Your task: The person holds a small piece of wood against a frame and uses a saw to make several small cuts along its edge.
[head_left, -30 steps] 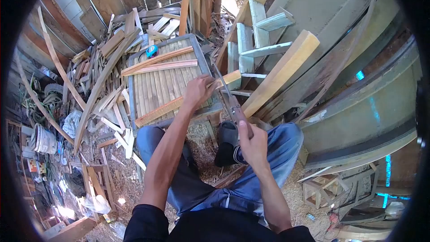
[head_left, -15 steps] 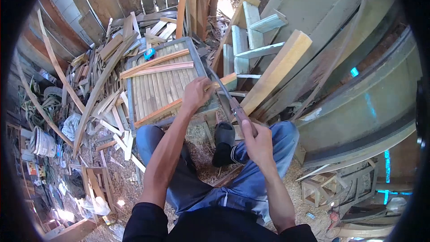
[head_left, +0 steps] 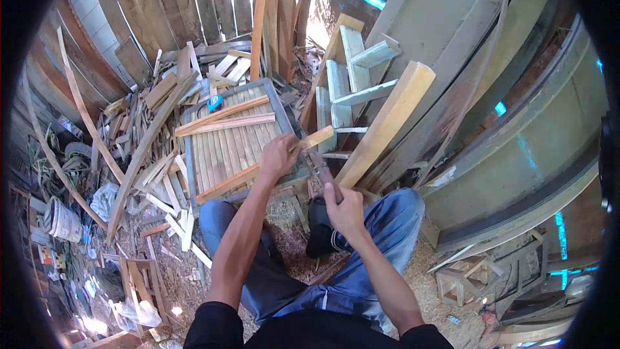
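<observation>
My left hand [head_left: 279,156] is closed round a wooden strip [head_left: 229,181], pressing it down across the slatted panel [head_left: 226,139]. The strip's free end sticks out past the panel's dark frame. My right hand [head_left: 347,210] grips the brown handle of a long, narrow-bladed hand tool [head_left: 321,167]. Its blade lies at the strip, just right of my left fingers; whether it is a saw or a knife I cannot make out. Two more wooden strips [head_left: 239,121] lie farther up on the panel, with a blue tape measure [head_left: 214,103] beside them.
A thick timber [head_left: 387,126] leans right of the panel, before a pale stepped wooden frame [head_left: 349,84]. Scrap wood [head_left: 139,132] is heaped at the left. A large curved panel [head_left: 516,161] fills the right side. My knees flank the work, over sawdust.
My right hand has moved left with the tool, bringing the blade from a raised slant down against the strip. My left hand keeps its hold. The view has tilted slightly up.
</observation>
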Demonstrator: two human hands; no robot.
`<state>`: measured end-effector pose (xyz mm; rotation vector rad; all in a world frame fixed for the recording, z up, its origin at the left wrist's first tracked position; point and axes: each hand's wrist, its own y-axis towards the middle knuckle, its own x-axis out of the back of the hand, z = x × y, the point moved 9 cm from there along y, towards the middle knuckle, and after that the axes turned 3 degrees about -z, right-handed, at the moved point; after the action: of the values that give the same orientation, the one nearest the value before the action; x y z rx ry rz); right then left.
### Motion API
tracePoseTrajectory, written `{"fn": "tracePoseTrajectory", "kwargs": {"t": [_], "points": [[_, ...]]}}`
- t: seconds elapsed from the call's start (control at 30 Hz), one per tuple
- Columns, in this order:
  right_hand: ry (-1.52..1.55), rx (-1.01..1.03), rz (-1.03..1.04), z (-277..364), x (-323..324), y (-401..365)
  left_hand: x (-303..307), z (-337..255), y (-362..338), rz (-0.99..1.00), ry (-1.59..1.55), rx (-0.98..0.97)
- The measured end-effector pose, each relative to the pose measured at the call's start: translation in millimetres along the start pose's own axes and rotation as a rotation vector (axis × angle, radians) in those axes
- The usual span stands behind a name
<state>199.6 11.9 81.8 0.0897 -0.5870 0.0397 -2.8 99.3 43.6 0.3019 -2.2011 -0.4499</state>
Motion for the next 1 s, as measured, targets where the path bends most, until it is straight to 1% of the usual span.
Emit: {"fn": "tracePoseTrajectory", "kwargs": {"t": [0.03,0.1,0.13,0.2,0.23,0.3,0.4,0.47,0.5,0.57,0.6,0.63,0.7,0.73,0.8,0.83,0.9,0.93,1.0], "points": [[-0.005,0.006,0.0,-3.5,0.4,0.4,0.5,1.0,3.5,-0.007,-0.003,0.001],[-0.014,0.004,0.019,-10.0,-2.1,-6.2,-6.1,6.7,2.6,0.099,-0.029,0.043],[0.003,0.016,0.005,-7.6,4.1,-11.6,-3.5,6.4,1.6,0.095,-0.025,0.049],[0.046,0.012,-0.013,-11.6,8.3,-21.9,-3.6,-3.8,-3.7,0.083,-0.046,-0.033],[0.083,0.0,-0.039,-13.7,11.1,-26.7,-5.1,-2.4,-8.0,0.082,-0.044,-0.018],[0.05,0.01,-0.028,-11.3,7.9,-25.7,-12.6,1.5,-6.6,0.132,0.028,0.006],[0.043,0.059,-0.06,-15.9,3.0,-27.0,-6.9,-2.2,-8.0,0.058,0.016,-0.013],[0.292,-0.239,0.013,-55.6,-10.1,-32.7,-2.3,-9.1,-7.6,0.078,0.007,-0.044],[0.296,-0.235,0.01,-52.2,-5.2,-31.1,-1.6,-12.5,-8.0,0.105,-0.004,-0.065],[0.714,-0.44,0.04,-56.9,-3.2,-39.3,3.1,-18.9,-11.1,0.072,-0.016,-0.089],[0.784,-0.452,0.024,-58.7,-0.1,-38.5,4.3,-21.8,-15.3,0.041,-0.035,-0.11],[0.826,-0.463,0.038,-56.7,5.1,-39.5,-1.6,-19.3,-18.3,0.051,-0.032,-0.109],[0.741,-0.36,0.028,-51.0,15.7,-40.9,-0.3,-18.4,-19.6,-0.082,-0.118,-0.123],[0.74,-0.363,0.02,-52.6,17.9,-42.1,-2.5,-18.7,-20.2,-0.076,-0.124,-0.126],[0.631,-0.284,0.014,-49.5,27.0,-38.7,-11.9,-8.9,-18.3,0.013,-0.175,-0.027],[0.626,-0.279,0.01,-48.0,29.9,-38.0,-11.7,-8.5,-17.4,0.009,-0.18,-0.031],[0.588,-0.315,0.037,-47.3,29.3,-38.7,-14.9,-10.6,-16.6,0.079,-0.129,-0.074],[0.465,-0.3,0.035,-52.1,31.1,-38.9,-12.4,-10.3,-16.6,0.076,-0.13,-0.077],[0.492,-0.298,0.041,-54.1,30.0,-40.8,-16.0,-14.9,-22.6,0.13,-0.027,-0.151]]}}
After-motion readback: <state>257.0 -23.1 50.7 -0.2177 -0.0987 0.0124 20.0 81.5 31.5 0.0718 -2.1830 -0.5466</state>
